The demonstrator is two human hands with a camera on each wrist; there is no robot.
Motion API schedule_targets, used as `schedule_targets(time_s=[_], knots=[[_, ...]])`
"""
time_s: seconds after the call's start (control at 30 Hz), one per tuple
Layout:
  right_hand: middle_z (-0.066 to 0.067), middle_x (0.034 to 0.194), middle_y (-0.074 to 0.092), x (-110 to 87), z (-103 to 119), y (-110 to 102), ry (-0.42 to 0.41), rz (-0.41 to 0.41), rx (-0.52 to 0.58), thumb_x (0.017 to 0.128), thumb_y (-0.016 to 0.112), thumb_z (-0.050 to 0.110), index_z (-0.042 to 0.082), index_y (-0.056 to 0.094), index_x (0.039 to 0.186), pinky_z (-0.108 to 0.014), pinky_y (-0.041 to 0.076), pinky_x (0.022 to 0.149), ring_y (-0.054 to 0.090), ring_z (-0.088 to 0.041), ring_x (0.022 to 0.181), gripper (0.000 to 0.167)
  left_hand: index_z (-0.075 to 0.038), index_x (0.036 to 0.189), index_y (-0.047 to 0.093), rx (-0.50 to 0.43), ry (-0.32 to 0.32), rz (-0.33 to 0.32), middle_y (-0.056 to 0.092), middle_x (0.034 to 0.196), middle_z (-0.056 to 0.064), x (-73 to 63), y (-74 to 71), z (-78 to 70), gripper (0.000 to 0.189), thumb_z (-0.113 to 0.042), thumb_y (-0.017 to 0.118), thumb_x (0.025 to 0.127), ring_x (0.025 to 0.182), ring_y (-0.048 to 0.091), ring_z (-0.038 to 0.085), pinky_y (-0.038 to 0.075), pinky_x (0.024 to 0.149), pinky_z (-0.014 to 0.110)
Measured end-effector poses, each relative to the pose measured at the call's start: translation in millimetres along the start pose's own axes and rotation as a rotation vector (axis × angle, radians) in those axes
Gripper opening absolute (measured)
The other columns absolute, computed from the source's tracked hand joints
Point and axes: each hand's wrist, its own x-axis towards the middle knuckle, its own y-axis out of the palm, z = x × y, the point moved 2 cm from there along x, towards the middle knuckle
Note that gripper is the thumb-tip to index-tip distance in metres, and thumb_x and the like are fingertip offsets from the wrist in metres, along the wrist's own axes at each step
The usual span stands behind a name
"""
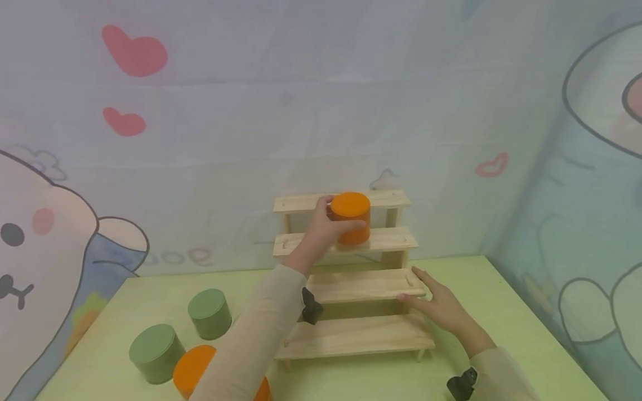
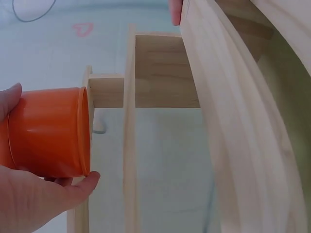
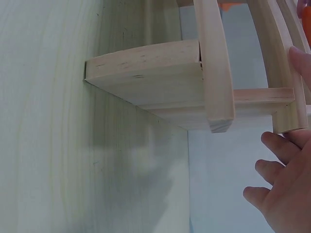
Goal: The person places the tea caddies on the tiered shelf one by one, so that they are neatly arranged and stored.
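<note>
My left hand (image 1: 321, 231) grips an orange round canister (image 1: 355, 225) from its left side, thumb across the front. The canister is upright in front of the upper tiers of a stepped wooden stand (image 1: 358, 337). In the left wrist view its orange side (image 2: 46, 133) lies between thumb and fingers, its base edge close to the planks. My right hand (image 1: 443, 309) holds the right end of the stand's second plank from the bottom (image 1: 368, 284). Its thumb is at the plank's front edge, with fingers around the end, as the right wrist view shows.
Two green round canisters (image 1: 209, 313) stand on the pale wooden table (image 1: 466, 284) to the left. More orange canister tops (image 1: 194, 367) show near them, partly hidden by my left sleeve (image 1: 251, 340). A printed cloth (image 1: 225, 128) hangs behind the stand.
</note>
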Motion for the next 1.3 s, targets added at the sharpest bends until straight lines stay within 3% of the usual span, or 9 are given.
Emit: schedule_targets(time_s=[0.37,0.43,0.67,1.3], knots=[[-0.024,0.157,0.018,0.9,-1.4,0.3,-0.004,-0.010,0.022,0.091,0.060,0.050,0.007,0.019,0.154,-0.069,0.025,0.105,0.020,-0.051,0.139,0.086,-0.014,0.140,0.034,-0.023,-0.013,0.019,0.048,0.132,0.008,11.7,22.9,13.4,0.080,-0.013,0.082,0.076,0.122,0.047,0.025,0.038,0.106,0.044],[-0.024,0.156,0.019,0.8,-1.1,0.5,-0.007,-0.013,0.020,0.091,0.061,0.049,0.007,0.019,0.153,-0.068,0.025,0.106,0.020,-0.050,0.139,0.086,-0.011,0.141,0.033,-0.027,-0.011,0.023,0.047,0.134,0.010,6.3,25.6,8.2,0.079,-0.010,0.080,0.078,0.123,0.047,0.026,0.037,0.107,0.044],[-0.024,0.157,0.018,-0.6,0.4,0.6,0.016,-0.001,0.023,0.091,0.060,0.050,0.007,0.019,0.154,-0.068,0.025,0.106,0.019,-0.050,0.140,0.086,-0.013,0.141,0.034,-0.031,-0.005,-0.011,0.048,0.132,0.008,14.9,35.0,22.2,0.080,-0.013,0.082,0.077,0.121,0.048,0.025,0.040,0.105,0.043],[-0.024,0.156,0.022,-1.6,-0.9,0.9,0.024,-0.007,0.020,0.091,0.060,0.050,0.009,0.020,0.154,-0.068,0.029,0.104,0.022,-0.050,0.139,0.086,-0.012,0.140,0.034,-0.008,-0.002,-0.006,0.049,0.128,0.006,17.2,45.3,26.0,0.078,-0.014,0.081,0.078,0.117,0.051,0.024,0.043,0.103,0.042]])
